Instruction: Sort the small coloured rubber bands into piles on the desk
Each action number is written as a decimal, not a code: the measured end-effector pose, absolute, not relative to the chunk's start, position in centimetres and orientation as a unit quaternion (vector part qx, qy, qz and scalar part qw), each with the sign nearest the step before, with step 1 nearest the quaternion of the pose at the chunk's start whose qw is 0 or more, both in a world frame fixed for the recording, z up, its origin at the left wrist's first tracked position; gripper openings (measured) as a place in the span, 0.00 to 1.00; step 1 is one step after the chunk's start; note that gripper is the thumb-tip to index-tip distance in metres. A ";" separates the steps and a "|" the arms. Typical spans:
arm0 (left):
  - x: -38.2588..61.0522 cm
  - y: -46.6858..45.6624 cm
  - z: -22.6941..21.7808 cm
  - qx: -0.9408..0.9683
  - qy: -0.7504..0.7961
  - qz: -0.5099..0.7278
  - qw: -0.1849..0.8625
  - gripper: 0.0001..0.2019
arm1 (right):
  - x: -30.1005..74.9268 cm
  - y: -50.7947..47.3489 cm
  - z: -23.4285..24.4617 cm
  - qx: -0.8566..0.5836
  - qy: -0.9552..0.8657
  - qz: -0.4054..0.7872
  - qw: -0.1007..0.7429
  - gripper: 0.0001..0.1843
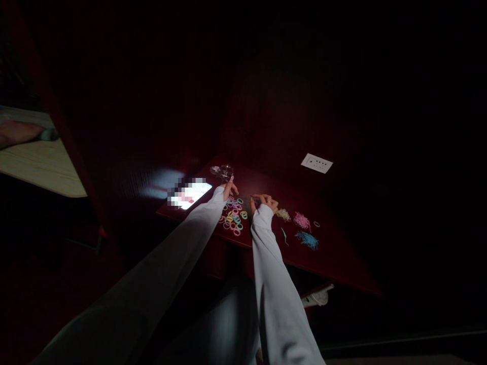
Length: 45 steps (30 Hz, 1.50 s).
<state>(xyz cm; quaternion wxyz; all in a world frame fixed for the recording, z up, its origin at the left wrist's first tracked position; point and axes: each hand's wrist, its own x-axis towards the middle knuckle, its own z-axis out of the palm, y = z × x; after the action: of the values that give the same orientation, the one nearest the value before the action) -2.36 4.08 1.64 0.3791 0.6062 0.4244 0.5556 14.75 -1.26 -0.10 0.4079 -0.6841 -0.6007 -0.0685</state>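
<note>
- Lit phone (197, 195), surface's (342, 263) left edge: don't shade work.
- Left hand (230, 189), toward back-left corner; grip can't tell.
- Coloured rings (230, 219), near front edge: keep sleeves off.
- Right hand (263, 201), mid-surface, fingers bent, hold unclear; pinch lightly.
- Yellow strands (283, 215), pink strands (302, 221), blue strands (307, 240), further toward right edge: keep separate.

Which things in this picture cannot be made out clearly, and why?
All in the head view:
Screen: partly covered by pixel blocks.
Left hand and right hand: too small and dim to tell whether either holds anything.
Limb: cut off by the left edge.
</note>
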 end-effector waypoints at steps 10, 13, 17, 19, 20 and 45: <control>-2.2 4.3 2.0 0.582 0.451 0.562 0.376 0.36 | 11.7 -1.3 0.1 -0.572 -0.763 -0.051 0.297 0.10; -2.3 4.3 2.1 0.586 0.448 0.558 0.380 0.35 | 11.6 -1.2 0.0 -0.574 -0.761 -0.019 0.301 0.10; -2.3 4.4 2.0 0.584 0.456 0.547 0.390 0.35 | 11.6 -0.9 -0.1 -0.572 -0.764 0.008 0.299 0.09; -2.4 4.5 2.0 0.582 0.459 0.548 0.388 0.35 | 11.5 -0.9 0.0 -0.572 -0.764 0.012 0.297 0.08; -2.4 4.6 1.9 0.584 0.456 0.550 0.386 0.35 | 11.4 -0.8 0.1 -0.573 -0.764 0.012 0.296 0.08; -2.3 4.5 1.4 0.612 0.436 0.548 0.368 0.28 | 12.2 -0.8 -0.7 -0.570 -0.687 0.040 0.449 0.13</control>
<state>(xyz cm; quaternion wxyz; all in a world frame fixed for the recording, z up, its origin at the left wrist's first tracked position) -2.29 4.46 1.36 0.3678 0.6119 0.4363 0.5477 12.18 -0.84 -0.74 0.4488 -0.5699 -0.6872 0.0399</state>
